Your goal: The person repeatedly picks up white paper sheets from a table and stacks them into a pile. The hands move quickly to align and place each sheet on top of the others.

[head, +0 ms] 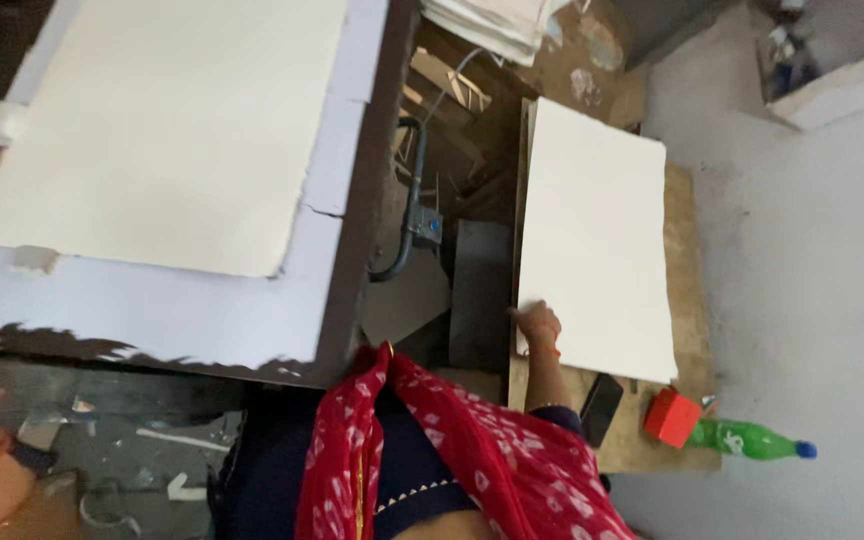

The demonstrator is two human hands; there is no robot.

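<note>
The right hand [538,325] grips the near left corner of a large white sheet [597,240] lying flat on a low wooden board [687,300]; the left hand is out of view. The sheet looks light, floppy and easily creased, so opposite edges seem the safer hold. Farther off, a bigger sheet [162,130] covers the table.

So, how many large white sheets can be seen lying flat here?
2. One large white sheet lies on the grey table at the left. The other white sheet lies on the low wooden board; the right hand touches its near corner. More may lie hidden underneath.
</note>
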